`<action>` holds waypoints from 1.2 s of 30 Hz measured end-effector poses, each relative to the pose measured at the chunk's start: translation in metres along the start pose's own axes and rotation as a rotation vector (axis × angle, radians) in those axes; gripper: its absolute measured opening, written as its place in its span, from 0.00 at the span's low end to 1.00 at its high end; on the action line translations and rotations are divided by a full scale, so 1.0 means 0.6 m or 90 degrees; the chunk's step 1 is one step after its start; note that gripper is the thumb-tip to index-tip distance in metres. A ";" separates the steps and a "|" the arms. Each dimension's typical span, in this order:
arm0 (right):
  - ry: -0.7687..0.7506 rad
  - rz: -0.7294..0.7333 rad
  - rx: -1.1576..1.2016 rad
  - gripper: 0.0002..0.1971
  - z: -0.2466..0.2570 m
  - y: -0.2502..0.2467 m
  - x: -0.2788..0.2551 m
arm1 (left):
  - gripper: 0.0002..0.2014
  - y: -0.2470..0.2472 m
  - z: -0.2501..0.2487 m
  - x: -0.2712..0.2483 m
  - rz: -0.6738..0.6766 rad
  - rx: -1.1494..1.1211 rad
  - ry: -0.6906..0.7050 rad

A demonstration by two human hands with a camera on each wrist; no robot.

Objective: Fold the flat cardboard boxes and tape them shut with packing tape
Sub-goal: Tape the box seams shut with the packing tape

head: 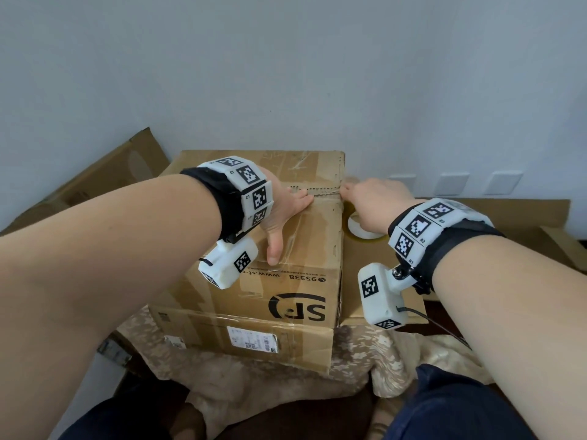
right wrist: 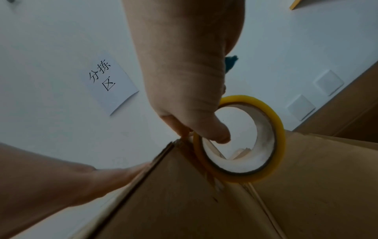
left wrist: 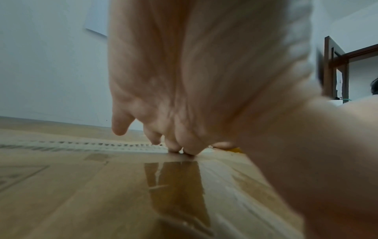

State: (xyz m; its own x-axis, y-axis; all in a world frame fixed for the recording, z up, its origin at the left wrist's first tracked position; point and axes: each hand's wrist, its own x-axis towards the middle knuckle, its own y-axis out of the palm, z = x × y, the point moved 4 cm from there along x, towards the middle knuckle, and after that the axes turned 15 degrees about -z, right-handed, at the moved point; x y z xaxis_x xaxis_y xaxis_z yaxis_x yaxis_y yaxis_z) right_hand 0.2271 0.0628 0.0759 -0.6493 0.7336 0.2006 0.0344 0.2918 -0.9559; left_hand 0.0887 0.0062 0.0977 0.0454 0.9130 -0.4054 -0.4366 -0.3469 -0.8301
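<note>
Pale wall stood behind as the brown cardboard box sat dead centre, its seam running nine to three! Left hand pressed flat-fingered on the seam; right hand, at three o'clock, gripped the yellow packing tape roll past the box's edge, thumb hooked through the core.

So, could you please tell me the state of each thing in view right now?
box: folded, flaps closed
tape roll: at the box's right edge, thumb in its core
left hand: fingers flat on the seam
right hand: holds the tape roll
flat cardboard: unfolded
</note>
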 end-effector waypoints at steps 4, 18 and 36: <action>0.022 0.063 -0.021 0.20 -0.002 -0.005 0.002 | 0.73 0.000 0.001 0.000 -0.007 0.014 0.003; 0.139 0.041 0.051 0.15 0.020 -0.031 0.039 | 0.63 0.009 0.039 -0.010 -0.055 -0.144 0.014; 0.191 0.218 -0.046 0.16 0.070 -0.049 0.044 | 0.29 0.178 0.264 -0.152 -0.117 -0.268 -0.468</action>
State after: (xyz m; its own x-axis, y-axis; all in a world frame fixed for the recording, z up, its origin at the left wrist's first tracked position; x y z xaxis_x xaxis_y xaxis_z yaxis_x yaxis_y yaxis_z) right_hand 0.1771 0.0477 0.1002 -0.3426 0.9375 -0.0607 0.2677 0.0355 -0.9628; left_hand -0.1044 -0.0801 0.1068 -0.5738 0.8187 -0.0208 -0.1039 -0.0980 -0.9897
